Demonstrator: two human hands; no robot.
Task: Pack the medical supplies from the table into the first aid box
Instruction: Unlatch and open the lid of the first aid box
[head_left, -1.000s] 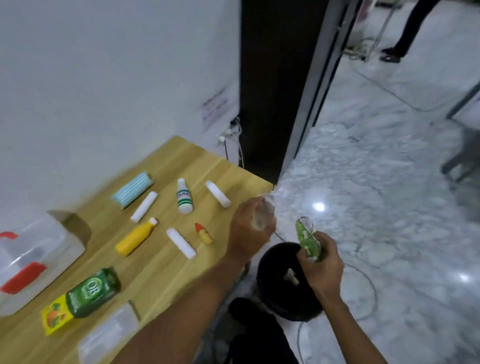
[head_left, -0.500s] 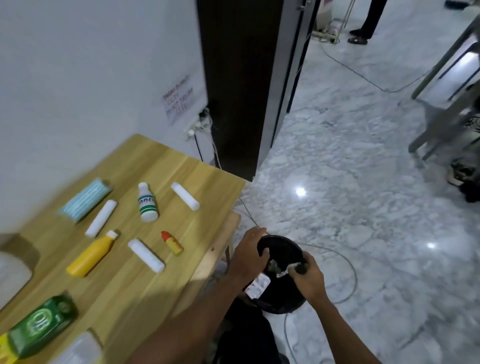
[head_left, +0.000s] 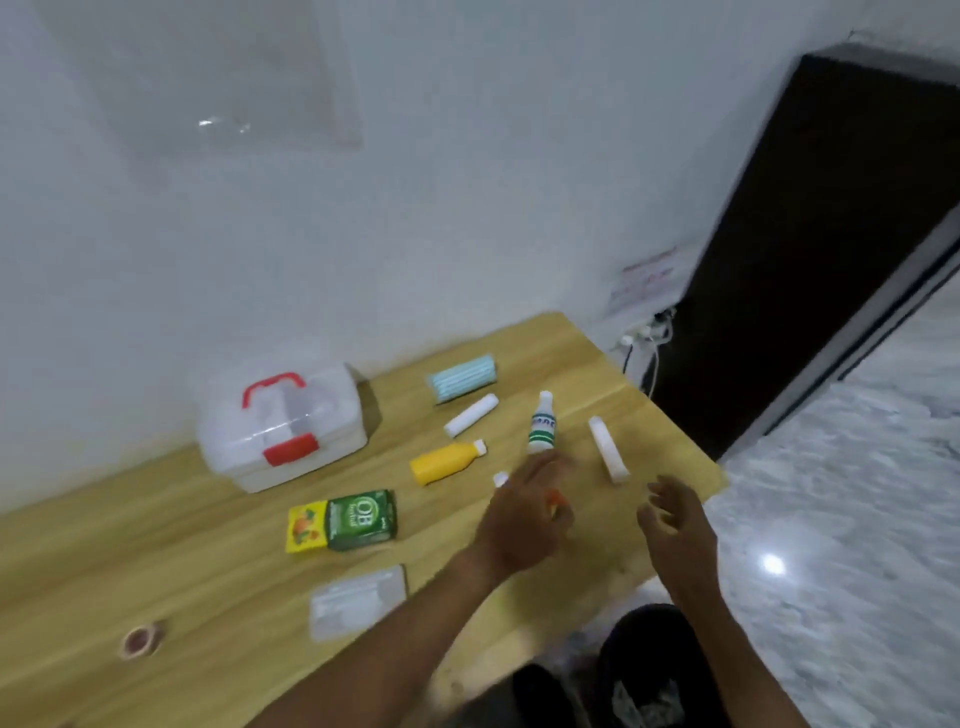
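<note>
The clear first aid box (head_left: 283, 426) with red handle and latch stands shut at the back left of the wooden table (head_left: 156, 545). Supplies lie to its right: a teal mask pack (head_left: 461, 378), a white roll (head_left: 471, 414), a yellow bottle (head_left: 445, 462), a green-labelled white bottle (head_left: 542, 425), another white roll (head_left: 609, 456) and a green-and-yellow box (head_left: 345, 520). My left hand (head_left: 527, 512) hovers open over a small white roll and a red-tipped tube, mostly hiding them. My right hand (head_left: 675, 519) is open near the table's right edge.
A clear flat packet (head_left: 358, 603) and a tape roll (head_left: 139, 640) lie near the front edge. A black bin (head_left: 649, 670) stands on the marble floor below the table. A dark door (head_left: 810, 234) and wall sockets (head_left: 647, 330) are at the right.
Both hands have left the black bin and come up over the table, holding nothing. The view has swung left, bringing the first aid box into sight.
</note>
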